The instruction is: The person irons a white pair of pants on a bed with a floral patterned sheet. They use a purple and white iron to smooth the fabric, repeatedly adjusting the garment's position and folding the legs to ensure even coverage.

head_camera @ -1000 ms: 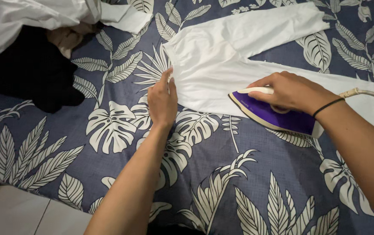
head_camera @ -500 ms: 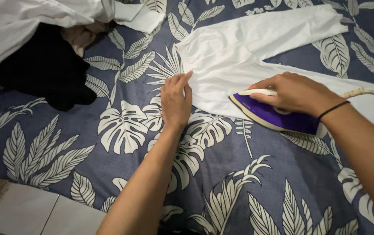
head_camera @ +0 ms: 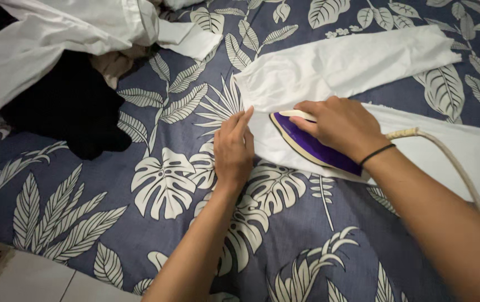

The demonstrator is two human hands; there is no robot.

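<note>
**Hands at the iron and the white garment**

Both hands work low over a leaf-printed bedsheet (head_camera: 156, 184), the arms reaching in from the lower edge of the view. The right hand (head_camera: 340, 126) is curled shut round the handle of a purple iron (head_camera: 312, 146), knuckles up, with a thin black band (head_camera: 377, 154) around the wrist. The left hand (head_camera: 233, 150) lies flat and open, palm down, fingers together and pointing away from the person; it grips nothing, and its fingertips reach the near edge of a white garment (head_camera: 335, 67).

The iron rests sole-down on that garment, its pointed nose aimed toward the left hand and just beside it, a narrow strip of white cloth between them. The garment spreads away from the iron on the far side as a long sleeve, and runs past the right forearm to the edge of the view. A beige cord (head_camera: 447, 154) leaves the back of the iron beside the right wrist and curves over the forearm.

Well apart from the iron, beyond the left hand, lies a black cloth (head_camera: 72, 106) with a heap of white laundry (head_camera: 44, 39) partly over it.

The iron's handle is hidden under the right hand. The garment's far end is cut off. Where the cord ends cannot be seen.
</note>
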